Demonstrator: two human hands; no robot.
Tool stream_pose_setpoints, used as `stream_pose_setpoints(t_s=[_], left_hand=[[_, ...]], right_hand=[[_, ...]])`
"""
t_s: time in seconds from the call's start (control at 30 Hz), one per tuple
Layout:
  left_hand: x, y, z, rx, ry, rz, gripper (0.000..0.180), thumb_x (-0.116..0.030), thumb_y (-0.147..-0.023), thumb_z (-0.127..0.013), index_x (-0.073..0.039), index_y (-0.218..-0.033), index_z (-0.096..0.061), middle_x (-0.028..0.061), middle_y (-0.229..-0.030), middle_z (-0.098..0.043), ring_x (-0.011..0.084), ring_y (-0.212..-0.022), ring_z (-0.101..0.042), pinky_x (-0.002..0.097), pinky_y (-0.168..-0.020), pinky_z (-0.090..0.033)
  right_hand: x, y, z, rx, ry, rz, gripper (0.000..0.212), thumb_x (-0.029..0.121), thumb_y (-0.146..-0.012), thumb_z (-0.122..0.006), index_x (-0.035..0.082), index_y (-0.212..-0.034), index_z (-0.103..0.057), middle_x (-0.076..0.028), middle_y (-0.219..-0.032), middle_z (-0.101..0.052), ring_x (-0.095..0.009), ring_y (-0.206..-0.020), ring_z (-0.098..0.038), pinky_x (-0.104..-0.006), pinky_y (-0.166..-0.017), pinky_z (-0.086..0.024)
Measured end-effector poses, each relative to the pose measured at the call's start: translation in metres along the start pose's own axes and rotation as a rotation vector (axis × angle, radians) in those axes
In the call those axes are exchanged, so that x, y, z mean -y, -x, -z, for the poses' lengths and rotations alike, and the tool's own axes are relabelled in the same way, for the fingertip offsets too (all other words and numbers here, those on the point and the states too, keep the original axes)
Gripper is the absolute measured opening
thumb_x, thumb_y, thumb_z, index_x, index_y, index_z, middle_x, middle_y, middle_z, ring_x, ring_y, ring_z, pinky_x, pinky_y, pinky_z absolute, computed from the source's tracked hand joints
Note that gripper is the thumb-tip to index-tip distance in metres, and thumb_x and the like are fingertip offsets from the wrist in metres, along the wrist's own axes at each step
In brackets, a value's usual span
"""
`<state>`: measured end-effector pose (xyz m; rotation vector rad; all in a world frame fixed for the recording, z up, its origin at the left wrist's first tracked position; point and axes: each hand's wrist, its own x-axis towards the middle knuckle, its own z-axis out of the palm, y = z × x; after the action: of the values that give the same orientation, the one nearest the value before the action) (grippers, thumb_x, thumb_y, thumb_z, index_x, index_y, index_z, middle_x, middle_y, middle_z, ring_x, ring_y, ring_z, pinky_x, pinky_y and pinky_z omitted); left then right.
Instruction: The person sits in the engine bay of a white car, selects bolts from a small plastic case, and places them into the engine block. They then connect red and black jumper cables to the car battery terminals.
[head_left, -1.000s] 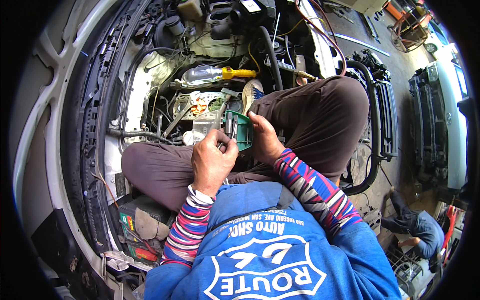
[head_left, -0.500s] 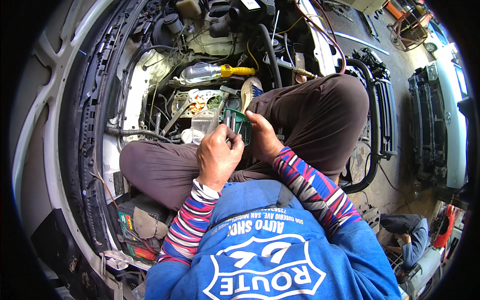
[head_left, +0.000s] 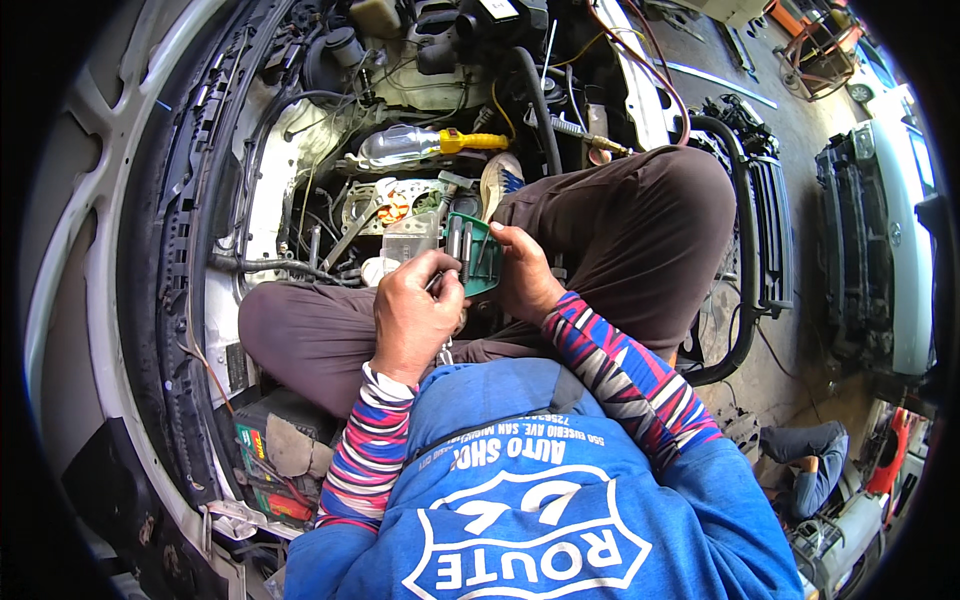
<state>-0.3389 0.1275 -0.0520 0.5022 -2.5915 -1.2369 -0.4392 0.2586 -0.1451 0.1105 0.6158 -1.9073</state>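
Observation:
My right hand [head_left: 528, 277] grips the right edge of a small open green case [head_left: 486, 262], thumb along its top. Several silvery metal rods [head_left: 455, 240] lie side by side in the case, and its clear plastic lid [head_left: 410, 242] is folded out to the left. At the case's lower left, my left hand [head_left: 412, 318] is closed in a pinch. Whatever lies between its fingertips is mostly hidden; only a small dark bit shows. Both hands are above my lap, between my bent knees.
I sit inside a car's engine bay. Ahead are a caged work lamp [head_left: 432, 144] with a yellow handle and a flat metal gasket [head_left: 375, 212]. A battery [head_left: 275, 450] stands lower left, a black bent tube [head_left: 745, 250] on the right. Another person [head_left: 815, 465] works at far right.
My left hand has drawn back left from the case, where it was pinching a thin rod over the tray. The right hand and case have hardly moved.

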Motion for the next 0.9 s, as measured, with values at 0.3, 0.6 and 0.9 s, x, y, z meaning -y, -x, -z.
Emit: stream_pose_setpoints(t_s=[0.3, 0.6, 0.9], left_hand=[[-0.008, 0.001, -0.026, -0.031, -0.419, -0.124, 0.014, -0.015, -0.085, -0.075, -0.005, -0.085, -0.065, 0.0141, -0.08, -0.067, 0.0367, -0.073, -0.069, 0.0477, -0.063, -0.053], [-0.009, -0.005, -0.031, -0.05, -0.408, 0.003, 0.016, -0.017, -0.079, -0.075, -0.004, -0.08, -0.066, 0.0176, -0.074, -0.069, 0.0392, -0.07, -0.069, 0.0495, -0.064, -0.053], [-0.007, -0.001, -0.027, -0.018, -0.335, 0.078, 0.017, -0.02, -0.079, -0.077, -0.004, -0.08, -0.071, 0.0173, -0.068, -0.069, 0.0359, -0.066, -0.071, 0.0454, -0.063, -0.055]], right_hand=[[-0.004, -0.002, 0.001, -0.022, -0.014, -0.013, 0.043, 0.042, -0.101, -0.053, 0.006, -0.119, -0.066, -0.01, -0.106, -0.072, -0.023, -0.094, -0.069, -0.0411, -0.092, -0.054], [-0.002, 0.0, -0.007, 0.019, 0.0, 0.026, 0.043, 0.039, -0.102, -0.051, 0.004, -0.123, -0.064, -0.012, -0.112, -0.072, -0.024, -0.103, -0.068, -0.0401, -0.099, -0.051], [-0.001, 0.0, -0.006, 0.068, -0.084, 0.025, 0.045, 0.038, -0.102, -0.049, 0.002, -0.126, -0.063, -0.015, -0.114, -0.072, -0.028, -0.105, -0.069, -0.0418, -0.101, -0.051]])
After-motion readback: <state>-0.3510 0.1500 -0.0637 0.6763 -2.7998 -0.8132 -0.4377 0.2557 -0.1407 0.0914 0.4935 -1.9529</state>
